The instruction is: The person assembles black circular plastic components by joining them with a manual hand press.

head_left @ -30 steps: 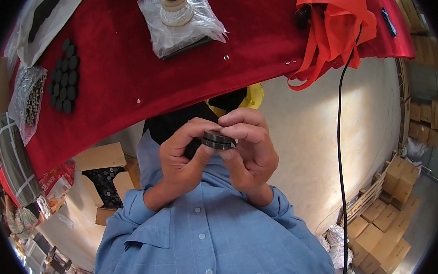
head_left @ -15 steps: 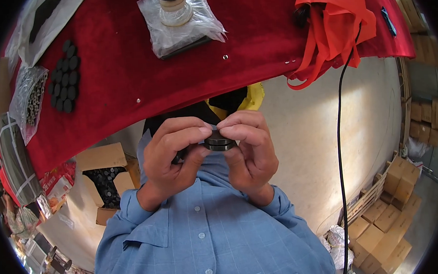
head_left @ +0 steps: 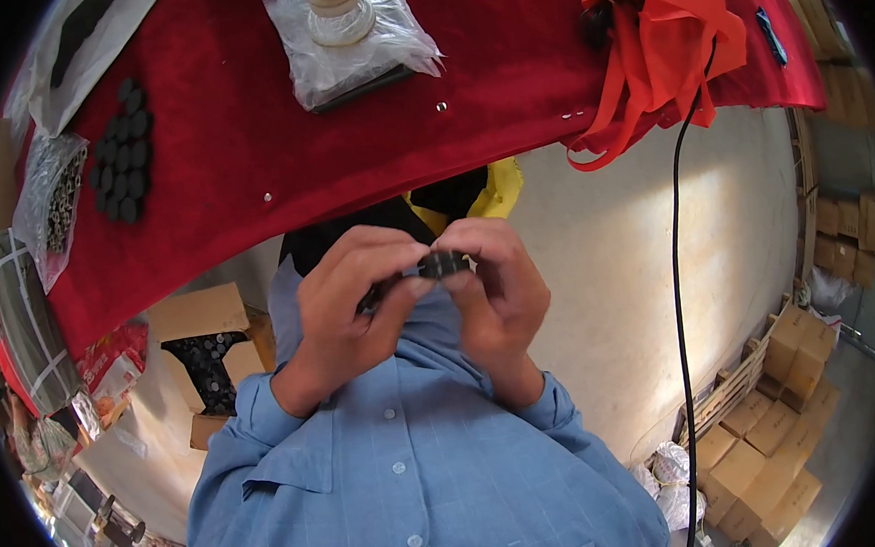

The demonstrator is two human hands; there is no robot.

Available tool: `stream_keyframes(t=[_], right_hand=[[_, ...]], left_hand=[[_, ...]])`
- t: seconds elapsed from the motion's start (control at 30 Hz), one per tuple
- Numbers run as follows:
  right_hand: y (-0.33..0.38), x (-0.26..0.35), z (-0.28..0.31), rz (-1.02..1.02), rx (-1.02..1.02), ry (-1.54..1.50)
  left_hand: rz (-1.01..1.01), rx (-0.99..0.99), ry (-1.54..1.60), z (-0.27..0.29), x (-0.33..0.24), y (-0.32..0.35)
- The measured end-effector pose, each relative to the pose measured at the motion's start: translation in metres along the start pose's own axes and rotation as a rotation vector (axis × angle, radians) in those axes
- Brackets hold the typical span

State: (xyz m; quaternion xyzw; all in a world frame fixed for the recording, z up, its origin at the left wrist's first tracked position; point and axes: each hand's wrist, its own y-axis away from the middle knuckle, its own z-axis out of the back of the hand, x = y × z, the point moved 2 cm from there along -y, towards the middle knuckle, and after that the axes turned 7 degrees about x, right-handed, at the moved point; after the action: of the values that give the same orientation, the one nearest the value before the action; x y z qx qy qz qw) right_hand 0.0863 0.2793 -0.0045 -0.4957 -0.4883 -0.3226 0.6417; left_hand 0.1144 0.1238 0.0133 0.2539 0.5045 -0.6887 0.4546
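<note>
Below red-clothed table (head_left: 247, 105), over pale floor (head_left: 619, 292): both hands (head_left: 429, 299) pinch small black ring (head_left: 443, 265); cardboard boxes (head_left: 769, 454) nearby.

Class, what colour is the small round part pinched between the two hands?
Black: the small round part shows best in the head view.

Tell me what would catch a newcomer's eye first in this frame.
At centre, the left hand and right hand pinch a small black ring between their fingertips, above blue shirt sleeves. Behind them a red cloth covers the table across the top, with a cluster of black discs on its left part and a clear bag at top centre. An orange bag hangs off the cloth's right edge.
</note>
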Motion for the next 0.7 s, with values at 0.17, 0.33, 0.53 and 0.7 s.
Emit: stream_keyframes(t=[0.17,0.33,0.53,0.7], right_hand=[[0.032,-0.047,0.02,-0.431,-0.215,0.002],[0.049,-0.098,0.064,-0.512,-0.189,0.449],[0.041,-0.085,0.065,-0.53,-0.17,0.315],[0.013,-0.051,0.045,-0.344,-0.145,0.224]], left_hand=[[0.688,0.177,0.601,-0.047,0.037,0.028],[0.701,0.251,0.628,-0.111,0.109,0.055],[0.83,0.029,0.743,-0.053,0.104,0.082],[0.738,0.102,0.392,0.061,0.029,0.057]])
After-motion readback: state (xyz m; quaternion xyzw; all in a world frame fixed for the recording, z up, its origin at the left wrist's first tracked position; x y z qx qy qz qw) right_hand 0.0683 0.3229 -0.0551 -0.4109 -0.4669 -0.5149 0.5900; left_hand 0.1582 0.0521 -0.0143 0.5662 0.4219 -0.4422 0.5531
